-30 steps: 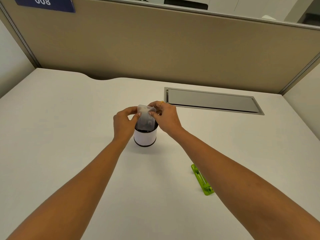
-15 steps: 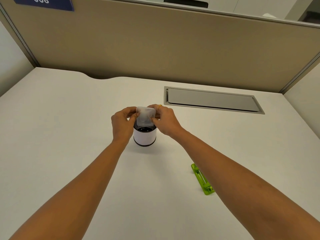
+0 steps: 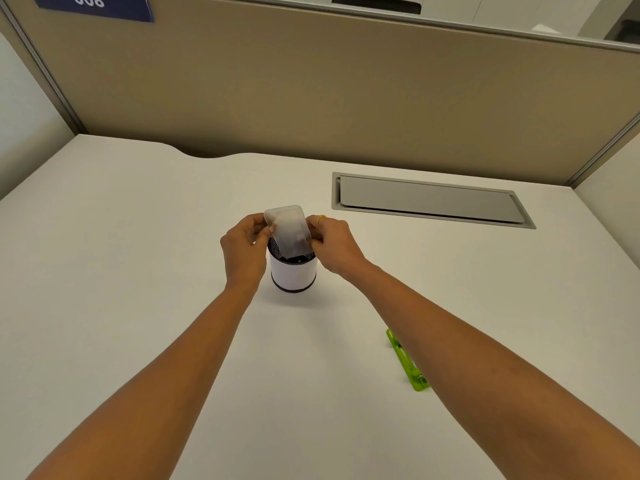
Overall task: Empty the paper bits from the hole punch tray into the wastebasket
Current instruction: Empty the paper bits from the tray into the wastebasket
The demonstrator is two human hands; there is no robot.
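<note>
Fingers (image 3: 264,229) of the left hand (image 3: 242,251) and right hand (image 3: 334,244) are pinched on the translucent plastic punch tray (image 3: 286,227), tipped over the small white-wrapped black mesh wastebasket (image 3: 293,271) — dumping's underway, probably a shake or tap is needed next — green hole punch (image 3: 408,362) left aside.

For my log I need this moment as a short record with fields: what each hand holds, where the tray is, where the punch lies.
left hand: grips the tray's left edge
right hand: grips the tray's right edge
tray: clear, tilted, lower end in the mouth of the wastebasket
wastebasket: small, white-sided, upright on the desk between the hands
punch: green, flat on the desk, beside the right forearm, untouched
paper bits: cannot tell
</note>
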